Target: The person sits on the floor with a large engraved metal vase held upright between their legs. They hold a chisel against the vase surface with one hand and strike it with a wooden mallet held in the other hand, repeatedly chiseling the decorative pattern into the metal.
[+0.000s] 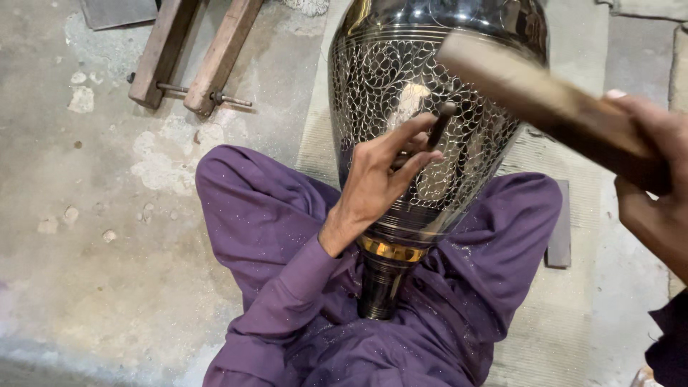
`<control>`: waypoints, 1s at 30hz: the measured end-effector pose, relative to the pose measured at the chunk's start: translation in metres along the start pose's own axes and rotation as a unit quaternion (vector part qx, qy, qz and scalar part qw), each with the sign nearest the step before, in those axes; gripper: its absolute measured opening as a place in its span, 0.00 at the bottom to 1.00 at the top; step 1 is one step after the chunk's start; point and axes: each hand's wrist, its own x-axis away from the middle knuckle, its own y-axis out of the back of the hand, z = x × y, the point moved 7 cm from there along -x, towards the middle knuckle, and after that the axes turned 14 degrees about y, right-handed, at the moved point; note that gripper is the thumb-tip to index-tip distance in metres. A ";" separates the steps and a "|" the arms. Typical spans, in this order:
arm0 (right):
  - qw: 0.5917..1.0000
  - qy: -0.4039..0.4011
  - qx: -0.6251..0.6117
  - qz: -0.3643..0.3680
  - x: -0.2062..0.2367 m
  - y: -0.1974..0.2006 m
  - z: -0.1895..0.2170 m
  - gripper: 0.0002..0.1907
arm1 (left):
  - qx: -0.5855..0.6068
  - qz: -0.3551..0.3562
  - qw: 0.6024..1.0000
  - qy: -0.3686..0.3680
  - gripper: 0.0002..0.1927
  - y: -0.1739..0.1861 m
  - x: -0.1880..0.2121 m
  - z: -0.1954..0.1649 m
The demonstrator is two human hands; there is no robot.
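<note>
My left hand (383, 179) pinches a thin chisel (438, 127) against the engraved black vase (401, 79) — my right hand (656, 179) grips a blurred wooden mallet (545, 100).

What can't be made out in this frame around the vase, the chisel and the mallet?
- Head view: chisel tip, hidden by the left hand; contact with the vase unclear.
- Mallet: motion-blurred, surface unreadable.
- Right hand: cut off by the right edge.
- Vase top: cut off by the upper edge.
- Vase foot: partly buried between purple-clothed legs.
</note>
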 end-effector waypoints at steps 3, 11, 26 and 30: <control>0.998 0.056 -0.009 -0.031 -0.005 -0.001 0.000 0.36 | -0.007 -0.027 1.000 0.004 0.27 -0.001 0.004 0.004; 0.993 -0.035 -0.105 0.026 -0.015 -0.003 -0.009 0.38 | 0.016 -0.037 0.999 0.017 0.27 -0.002 0.008 0.006; 0.995 -0.045 0.042 0.082 0.006 -0.017 -0.013 0.33 | -0.017 0.077 0.997 0.000 0.23 -0.009 -0.011 -0.008; 0.999 0.030 -0.028 0.013 0.007 -0.012 -0.010 0.38 | 0.008 -0.020 0.999 -0.049 0.20 0.003 -0.003 -0.015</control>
